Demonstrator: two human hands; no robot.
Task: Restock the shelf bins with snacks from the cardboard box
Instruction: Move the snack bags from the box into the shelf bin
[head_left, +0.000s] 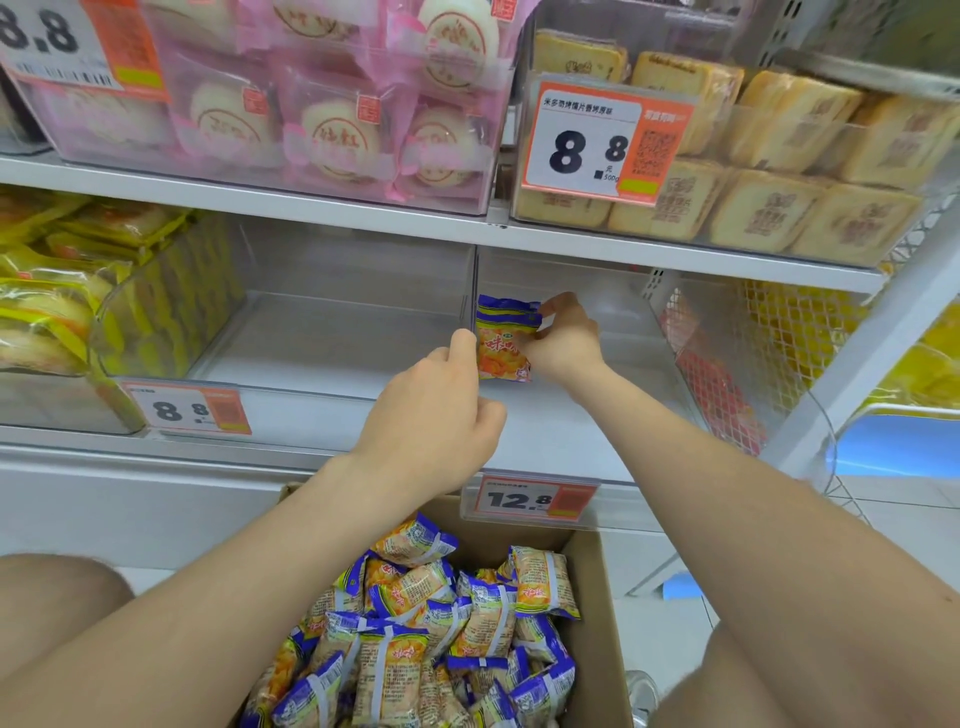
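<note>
- Now, the right hand (561, 345) pinches an orange-and-blue snack packet (503, 345) upright inside the clear shelf bin (623, 332).
- On the left hand (436, 415), fingers (462, 345) curl beside the packet; grip unclear.

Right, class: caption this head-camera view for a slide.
Right hand holds an orange snack packet upright in a clear shelf bin, left hand beside it, cardboard box below.

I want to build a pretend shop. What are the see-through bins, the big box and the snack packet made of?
The bins look like clear, glossy hard plastic: their walls show through. The box: matte brown cardboard, probably. The snack packet: shiny, crinkly printed plastic film, seemingly.
</note>
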